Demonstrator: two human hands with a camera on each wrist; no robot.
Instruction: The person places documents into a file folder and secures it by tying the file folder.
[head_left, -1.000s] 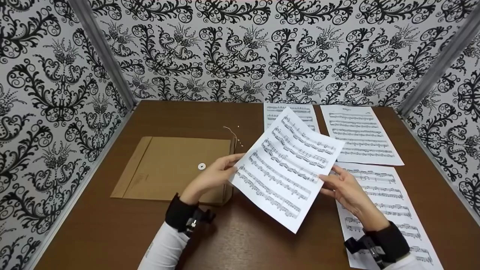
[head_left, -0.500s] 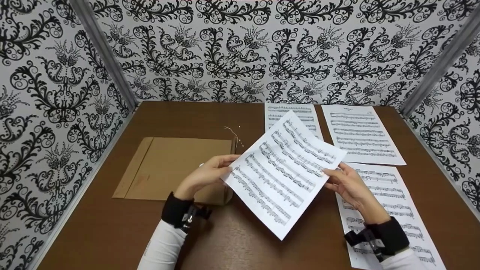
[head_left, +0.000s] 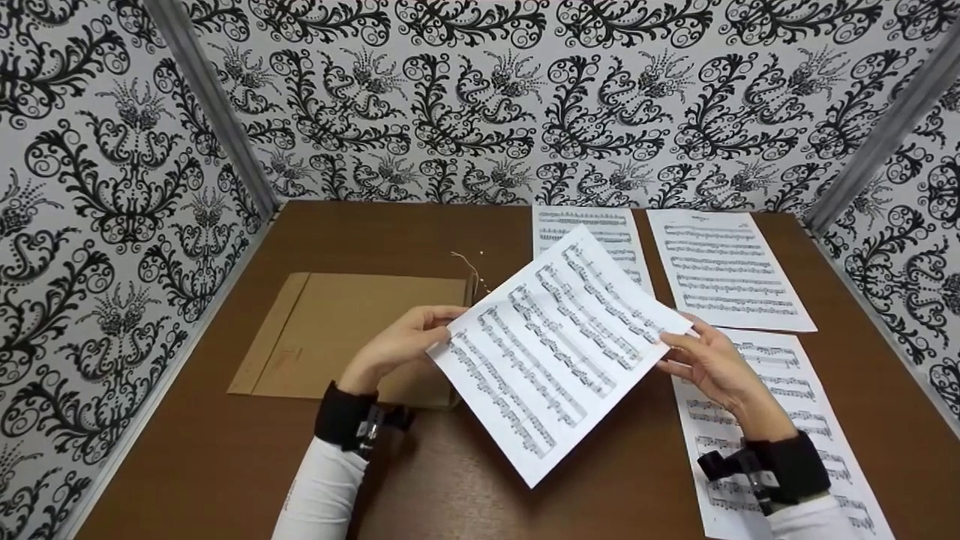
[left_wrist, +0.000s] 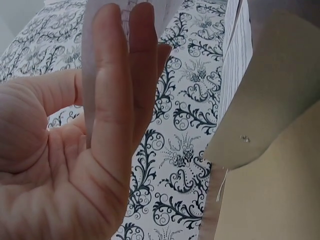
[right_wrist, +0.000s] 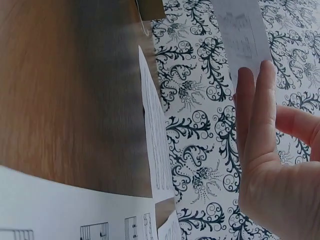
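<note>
You seem to be handling one music sheet (head_left: 551,352), raised over the worktop (head_left: 450,487): your left grip (head_left: 397,343) pinches its nine-o'clock corner, your right grip (head_left: 712,367) its three-o'clock corner. The next move, I'd judge, calls for even support. The sheet hides part of the page (head_left: 586,215) at one o'clock; its notes are too small to read

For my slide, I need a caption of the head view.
Left hand and right hand hold a sheet-music page above a brown table, kraft envelope at left, other score sheets at right.
</note>
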